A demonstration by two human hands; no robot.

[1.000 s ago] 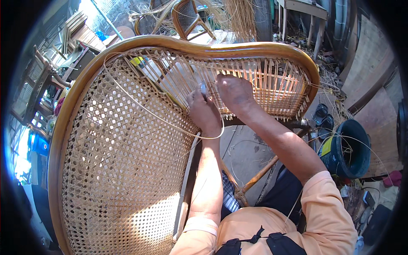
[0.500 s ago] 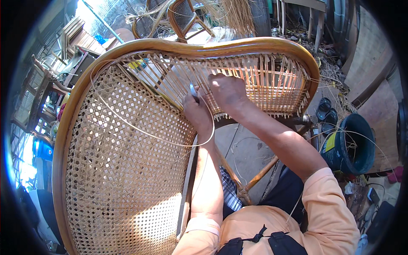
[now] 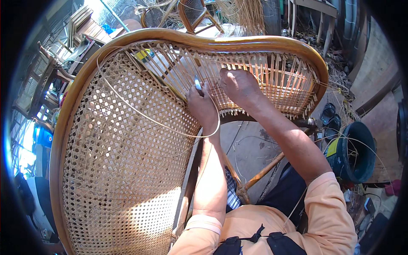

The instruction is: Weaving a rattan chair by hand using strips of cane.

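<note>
The left fisheye camera of a head-worn pair looks down and forward over the wearer's peach shirt (image 3: 263,216). Both the left hand (image 3: 202,100) and right hand (image 3: 240,87) lie above mid-view, at arm's reach; the cane panel (image 3: 119,148) looms near, a chair (image 3: 193,10) small beyond.

Two hands are in view, one left hand (image 3: 202,103) and one right hand (image 3: 241,88), with two forearms (image 3: 210,182) and one orange shirt (image 3: 255,217). There is one pointed tool (image 3: 197,83), one curved wooden frame (image 3: 238,44), and two cane panels: one large panel (image 3: 123,161) and one small panel (image 3: 278,91). One long loose strand (image 3: 197,136) shows. Around them are one bucket (image 3: 346,166), two dark sandals (image 3: 334,124), one blue container (image 3: 43,136) and one hanging bundle (image 3: 250,17).
</note>
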